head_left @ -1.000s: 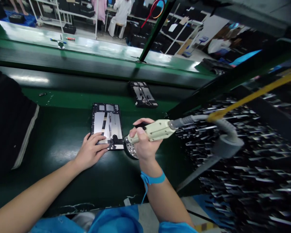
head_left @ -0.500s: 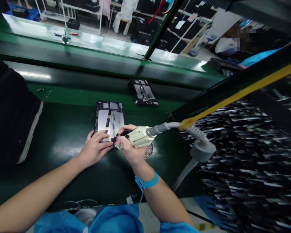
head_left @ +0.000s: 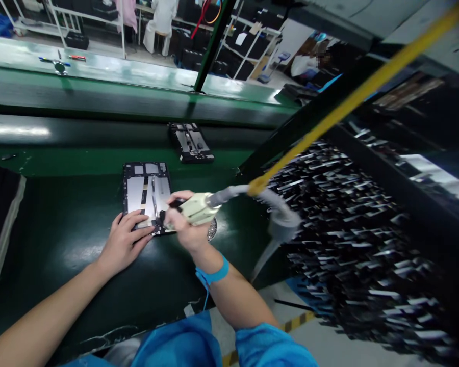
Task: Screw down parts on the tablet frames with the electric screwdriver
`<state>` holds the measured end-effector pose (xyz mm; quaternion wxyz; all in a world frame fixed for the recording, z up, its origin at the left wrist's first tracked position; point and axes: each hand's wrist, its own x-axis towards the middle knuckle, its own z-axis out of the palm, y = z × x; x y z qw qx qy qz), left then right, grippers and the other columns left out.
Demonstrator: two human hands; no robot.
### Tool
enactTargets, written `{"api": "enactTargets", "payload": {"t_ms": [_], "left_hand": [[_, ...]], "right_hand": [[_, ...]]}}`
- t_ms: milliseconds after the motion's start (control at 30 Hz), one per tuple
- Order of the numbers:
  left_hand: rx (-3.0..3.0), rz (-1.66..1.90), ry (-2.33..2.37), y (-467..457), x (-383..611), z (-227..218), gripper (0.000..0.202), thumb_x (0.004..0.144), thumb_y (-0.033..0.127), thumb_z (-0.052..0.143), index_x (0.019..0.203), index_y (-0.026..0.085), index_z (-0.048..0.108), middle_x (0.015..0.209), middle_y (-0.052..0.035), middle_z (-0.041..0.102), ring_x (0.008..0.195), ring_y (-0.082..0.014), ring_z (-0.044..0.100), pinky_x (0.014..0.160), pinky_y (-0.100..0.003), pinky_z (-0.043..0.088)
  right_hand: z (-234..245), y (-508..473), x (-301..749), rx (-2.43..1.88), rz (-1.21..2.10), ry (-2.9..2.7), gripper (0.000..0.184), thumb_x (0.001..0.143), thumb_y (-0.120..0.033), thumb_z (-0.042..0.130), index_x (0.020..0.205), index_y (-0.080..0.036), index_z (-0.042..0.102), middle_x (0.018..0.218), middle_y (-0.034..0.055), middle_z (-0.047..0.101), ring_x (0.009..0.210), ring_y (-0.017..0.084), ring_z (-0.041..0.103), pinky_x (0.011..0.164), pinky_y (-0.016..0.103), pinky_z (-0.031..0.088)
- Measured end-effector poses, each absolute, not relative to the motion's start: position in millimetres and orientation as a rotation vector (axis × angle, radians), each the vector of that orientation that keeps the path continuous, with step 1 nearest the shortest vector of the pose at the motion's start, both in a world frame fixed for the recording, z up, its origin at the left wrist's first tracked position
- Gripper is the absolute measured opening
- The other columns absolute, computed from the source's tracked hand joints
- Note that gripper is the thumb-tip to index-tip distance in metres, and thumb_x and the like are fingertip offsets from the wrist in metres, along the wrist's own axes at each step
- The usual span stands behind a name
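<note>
An opened tablet (head_left: 135,188) lies on the green bench, its silver inner plates, dark frame and ribbon cable facing up. My left hand (head_left: 124,242) rests on its lower left corner and lower edge, fingers spread flat. My right hand (head_left: 193,237) is wrapped around a pale electric screwdriver (head_left: 197,209), over the tablet's lower right corner. The hand hides the tool's tip, and some blur covers the fingers there. A grey cable (head_left: 229,192) leaves the tool's back end. Partly behind my right wrist sits a round dish of small screws (head_left: 213,230).
Behind lies a second opened tablet (head_left: 191,142). A dark padded stack (head_left: 2,214) stands left. On the right, a rack (head_left: 352,229) holds many thin dark parts, with a yellow strap (head_left: 309,137) slanting above. Pens (head_left: 77,58) lie on the far ledge; people sit beyond.
The view has swung right, so the bench appears shifted left. My right hand and the screwdriver have moved slightly up from the tablet's lower edge. My left hand stays on the tablet.
</note>
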<state>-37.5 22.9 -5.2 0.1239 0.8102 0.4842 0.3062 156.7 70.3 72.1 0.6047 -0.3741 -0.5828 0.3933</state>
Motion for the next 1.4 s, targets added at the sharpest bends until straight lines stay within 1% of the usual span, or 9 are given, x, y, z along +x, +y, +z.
{"api": "enactTargets", "payload": {"t_ms": [67, 167, 500, 700, 800, 900, 1033, 1167, 1400], "left_hand": [[2.357, 0.891, 1.416, 23, -37, -5, 0.021, 0.102, 0.03, 0.06, 0.114, 0.032, 0.077, 0.132, -0.0081, 0.069, 0.135, -0.0313, 0.056, 0.115, -0.062, 0.034], [2.349, 0.883, 1.416, 23, -38, -5, 0.021, 0.102, 0.03, 0.06, 0.113, 0.032, 0.077, 0.132, -0.008, 0.069, 0.136, -0.0318, 0.055, 0.115, -0.063, 0.034], [2.342, 0.856, 1.412, 22, -37, -2, 0.022, 0.102, 0.03, 0.059, 0.114, 0.031, 0.077, 0.133, -0.0077, 0.068, 0.138, -0.0317, 0.054, 0.116, -0.063, 0.033], [2.352, 0.862, 1.406, 22, -38, -4, 0.022, 0.103, 0.029, 0.058, 0.116, 0.032, 0.076, 0.134, -0.0074, 0.068, 0.139, -0.0309, 0.053, 0.116, -0.062, 0.032], [2.339, 0.859, 1.419, 23, -38, -5, 0.022, 0.102, 0.03, 0.06, 0.117, 0.031, 0.074, 0.134, -0.008, 0.068, 0.139, -0.0312, 0.053, 0.116, -0.061, 0.032], [2.323, 0.845, 1.435, 23, -36, -3, 0.026, 0.1, 0.034, 0.062, 0.124, 0.029, 0.07, 0.135, -0.0097, 0.068, 0.139, -0.0319, 0.053, 0.116, -0.062, 0.031], [2.298, 0.827, 1.43, 24, -35, -2, 0.032, 0.097, 0.035, 0.066, 0.128, 0.028, 0.067, 0.137, -0.0103, 0.067, 0.139, -0.0323, 0.052, 0.118, -0.062, 0.029], [2.273, 0.827, 1.42, 24, -35, -3, 0.036, 0.094, 0.036, 0.07, 0.129, 0.029, 0.067, 0.139, -0.0096, 0.066, 0.141, -0.0321, 0.05, 0.12, -0.061, 0.027], [2.256, 0.817, 1.406, 25, -35, 0, 0.036, 0.095, 0.037, 0.069, 0.13, 0.029, 0.066, 0.14, -0.0089, 0.065, 0.142, -0.0313, 0.05, 0.121, -0.061, 0.024]], "right_hand": [[73, 85, 172, -0.905, 0.787, -1.26, 0.017, 0.086, -0.027, 0.069, 0.101, -0.022, 0.064, 0.09, 0.0006, 0.068, 0.055, 0.009, 0.06, 0.053, 0.026, 0.054], [67, 107, 191, -0.961, 0.654, -1.164, 0.02, 0.086, -0.029, 0.07, 0.102, -0.021, 0.062, 0.091, -0.0002, 0.067, 0.052, 0.008, 0.058, 0.051, 0.025, 0.051], [50, 120, 198, -1.009, 0.669, -1.162, 0.022, 0.083, -0.027, 0.072, 0.102, -0.02, 0.065, 0.084, -0.0006, 0.068, 0.054, 0.009, 0.059, 0.056, 0.027, 0.053], [46, 123, 199, -1.014, 0.659, -1.16, 0.025, 0.08, -0.026, 0.072, 0.104, -0.019, 0.065, 0.078, -0.0029, 0.066, 0.051, 0.009, 0.058, 0.053, 0.025, 0.051], [51, 124, 201, -1.023, 0.65, -1.153, 0.022, 0.082, -0.026, 0.072, 0.102, -0.019, 0.065, 0.081, -0.0021, 0.067, 0.051, 0.009, 0.058, 0.051, 0.025, 0.05], [64, 118, 197, -0.982, 0.635, -1.119, 0.018, 0.084, -0.027, 0.071, 0.1, -0.02, 0.064, 0.086, -0.0011, 0.066, 0.05, 0.009, 0.058, 0.048, 0.025, 0.049], [77, 91, 171, -0.878, 0.779, -1.144, 0.019, 0.088, -0.029, 0.068, 0.105, -0.024, 0.061, 0.089, -0.0008, 0.066, 0.05, 0.009, 0.059, 0.048, 0.025, 0.05], [71, 64, 140, -0.777, 1.011, -1.294, 0.024, 0.087, -0.028, 0.071, 0.109, -0.024, 0.062, 0.097, 0.0013, 0.067, 0.055, 0.01, 0.062, 0.052, 0.027, 0.055], [61, 59, 125, -0.698, 1.111, -1.333, 0.028, 0.088, -0.022, 0.07, 0.114, -0.025, 0.062, 0.099, 0.0005, 0.067, 0.059, 0.009, 0.063, 0.058, 0.028, 0.058]]}}
